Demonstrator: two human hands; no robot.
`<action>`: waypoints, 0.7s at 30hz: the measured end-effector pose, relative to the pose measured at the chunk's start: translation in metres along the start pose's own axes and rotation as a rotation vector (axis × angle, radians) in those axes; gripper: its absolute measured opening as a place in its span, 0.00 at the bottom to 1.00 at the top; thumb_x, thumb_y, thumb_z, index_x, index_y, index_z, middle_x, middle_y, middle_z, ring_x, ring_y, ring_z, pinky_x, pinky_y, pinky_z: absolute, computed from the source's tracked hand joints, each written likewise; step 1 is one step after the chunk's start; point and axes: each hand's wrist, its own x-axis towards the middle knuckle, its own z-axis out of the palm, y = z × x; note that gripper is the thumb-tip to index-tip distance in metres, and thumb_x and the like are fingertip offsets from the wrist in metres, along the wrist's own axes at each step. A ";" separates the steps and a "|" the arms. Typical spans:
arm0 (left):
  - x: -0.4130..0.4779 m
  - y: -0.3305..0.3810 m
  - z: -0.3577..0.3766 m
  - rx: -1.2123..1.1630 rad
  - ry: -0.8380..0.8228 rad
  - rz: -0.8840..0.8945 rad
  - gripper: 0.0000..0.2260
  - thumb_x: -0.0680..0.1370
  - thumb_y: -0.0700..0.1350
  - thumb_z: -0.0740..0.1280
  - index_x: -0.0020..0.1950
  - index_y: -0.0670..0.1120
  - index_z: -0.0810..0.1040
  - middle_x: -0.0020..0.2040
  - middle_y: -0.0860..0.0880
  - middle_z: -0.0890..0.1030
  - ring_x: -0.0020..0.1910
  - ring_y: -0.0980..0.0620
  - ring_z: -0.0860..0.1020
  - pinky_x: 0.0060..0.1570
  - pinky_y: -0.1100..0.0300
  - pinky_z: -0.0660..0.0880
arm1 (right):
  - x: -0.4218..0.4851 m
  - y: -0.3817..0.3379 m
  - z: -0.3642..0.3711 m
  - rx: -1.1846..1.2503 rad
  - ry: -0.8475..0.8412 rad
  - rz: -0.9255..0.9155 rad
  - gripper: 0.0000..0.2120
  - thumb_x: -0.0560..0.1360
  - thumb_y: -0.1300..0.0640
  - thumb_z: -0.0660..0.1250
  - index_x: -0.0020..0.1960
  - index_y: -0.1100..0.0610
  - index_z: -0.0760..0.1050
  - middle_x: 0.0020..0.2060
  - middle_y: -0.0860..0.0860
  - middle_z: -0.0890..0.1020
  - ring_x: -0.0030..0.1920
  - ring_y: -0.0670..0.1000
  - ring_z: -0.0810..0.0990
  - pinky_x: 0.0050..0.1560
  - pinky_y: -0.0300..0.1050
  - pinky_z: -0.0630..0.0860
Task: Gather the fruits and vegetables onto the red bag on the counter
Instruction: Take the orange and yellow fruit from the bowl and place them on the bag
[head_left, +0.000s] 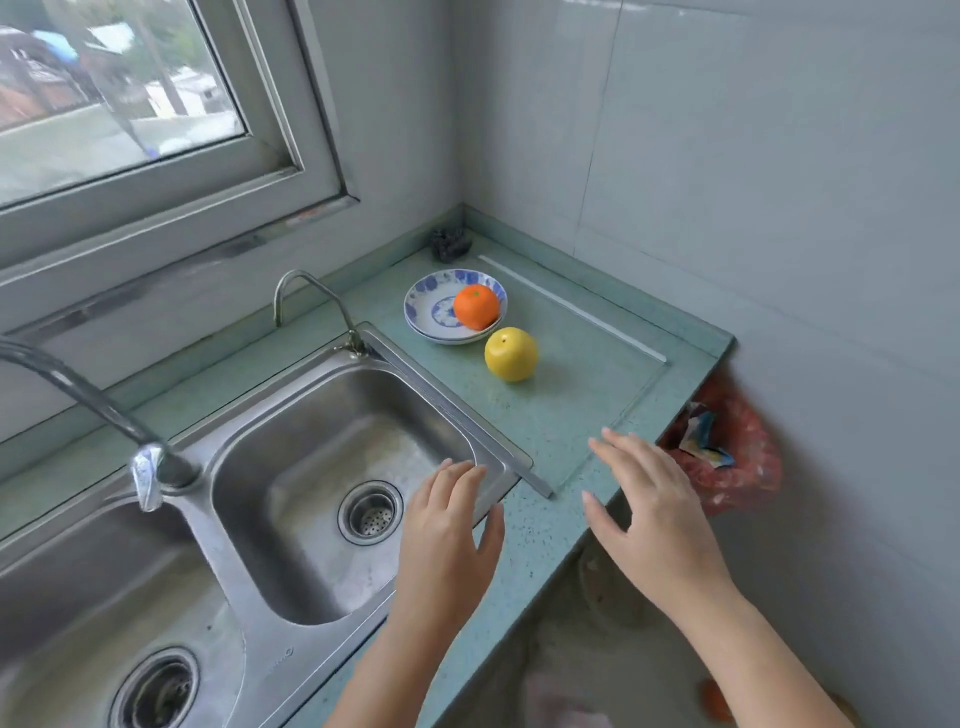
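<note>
Left hand (447, 525): fingers straight, holding nothing, above the sink's (311, 467) right rim.
Right hand (654, 519): fingers spread, empty, over the counter's (571, 405) front edge.
Orange (476, 306): in the blue-and-white dish (431, 306).
Yellow fruit (510, 354): perhaps an apple, on the counter just beside the dish.
Red bag (737, 447): hangs at the counter's right end, apart from both fruits.

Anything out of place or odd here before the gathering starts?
Two things. The only red bag in view hangs off the right end of the counter, with crumpled packaging inside, not lying on top. The near faucet has clear film wrapped round its base, like a makeshift fix.
</note>
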 end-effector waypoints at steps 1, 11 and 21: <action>0.013 -0.002 0.003 -0.012 0.005 -0.023 0.17 0.73 0.50 0.59 0.55 0.42 0.77 0.53 0.47 0.80 0.56 0.46 0.76 0.54 0.57 0.69 | 0.015 0.006 0.003 0.008 -0.015 -0.014 0.24 0.72 0.46 0.56 0.62 0.58 0.72 0.60 0.55 0.76 0.61 0.56 0.73 0.64 0.48 0.64; 0.147 -0.013 0.035 -0.018 0.018 -0.207 0.20 0.73 0.52 0.58 0.55 0.40 0.77 0.53 0.44 0.79 0.53 0.44 0.76 0.54 0.60 0.67 | 0.146 0.060 0.035 0.162 -0.152 -0.072 0.25 0.72 0.45 0.57 0.62 0.59 0.72 0.59 0.56 0.76 0.59 0.56 0.74 0.60 0.50 0.68; 0.213 -0.036 0.074 -0.023 -0.006 -0.318 0.17 0.73 0.47 0.62 0.58 0.39 0.75 0.56 0.44 0.78 0.58 0.45 0.74 0.57 0.59 0.65 | 0.210 0.080 0.080 0.361 -0.251 -0.039 0.29 0.68 0.41 0.58 0.62 0.59 0.72 0.59 0.55 0.76 0.59 0.55 0.73 0.60 0.46 0.67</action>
